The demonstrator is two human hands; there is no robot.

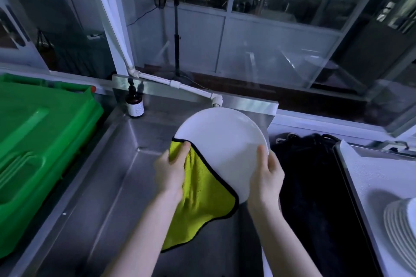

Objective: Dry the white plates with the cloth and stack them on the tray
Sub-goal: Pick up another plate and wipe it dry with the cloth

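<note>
The steel desk (96,220) with its sunken basin fills the middle of the room in front of the person. A big green crate (45,141) sits at its left edge. At the right edge lies the pale tray (369,177), and just left of that a black mat (310,186).

The white plate (225,141) in work is held tilted above the basin, near the desk's far edge. The yellow-green cloth (202,198), edged in black, wraps its lower left rim and hangs down below it.

The left hand (168,168) grips the cloth, its thumb pressing the cloth onto the plate's face. The right hand (267,171) clasps the plate's right rim, thumb on the front and fingers behind.

I would judge the job well along. A stack of white plates (400,227) already stands on the tray's near right part, and this plate is mid-wipe and not yet stacked. No plates waiting to be dried are in view, so I cannot tell how many remain.

A small brown bottle (135,105) stands at the basin's far left corner, its pale label too blurred to read.
</note>
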